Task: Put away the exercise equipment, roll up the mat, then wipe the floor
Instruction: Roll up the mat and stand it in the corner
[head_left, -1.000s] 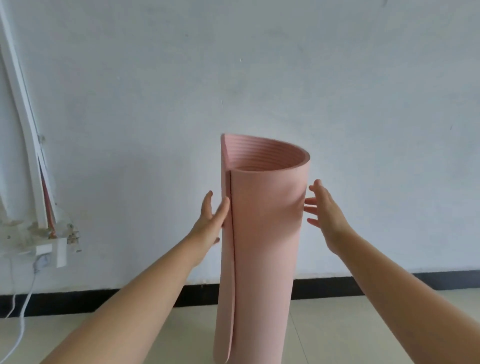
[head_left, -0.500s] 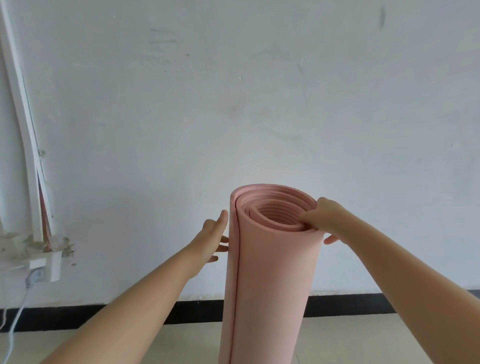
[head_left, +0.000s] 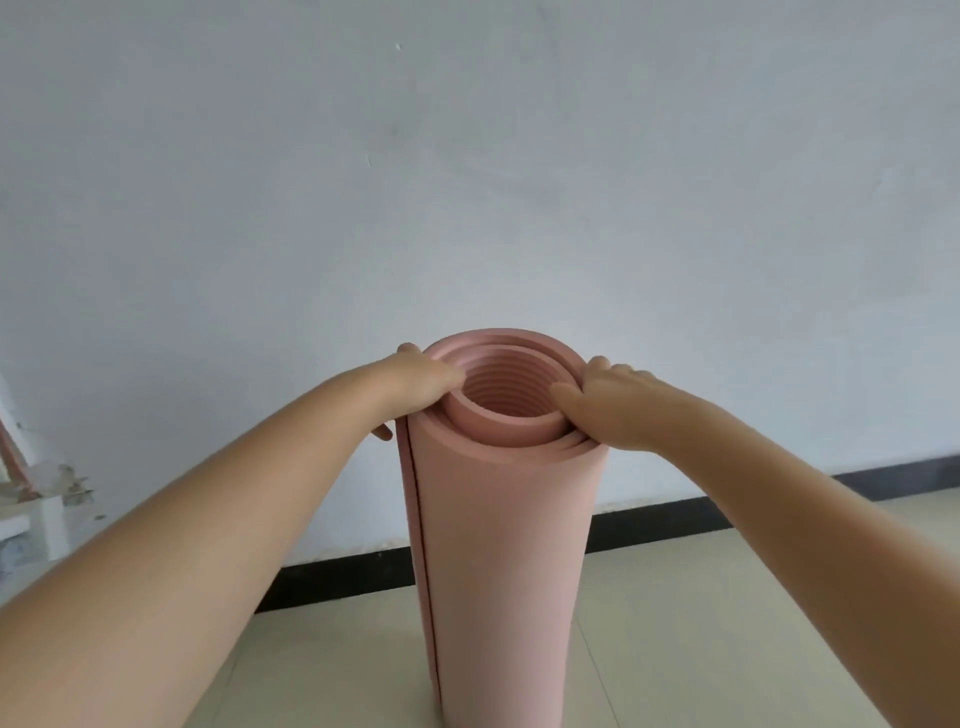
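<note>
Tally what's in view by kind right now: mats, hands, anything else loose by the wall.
Pink rolled mat, standing upright on the floor: 1
Hands gripping its top rim: 2, left hand and right hand
White fixture by the wall at left, too unclear to name: 1
Total: 4

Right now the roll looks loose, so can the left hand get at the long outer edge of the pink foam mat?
Probably yes: the edge runs bare just below the left hand, which holds the mat's top rim.
</note>
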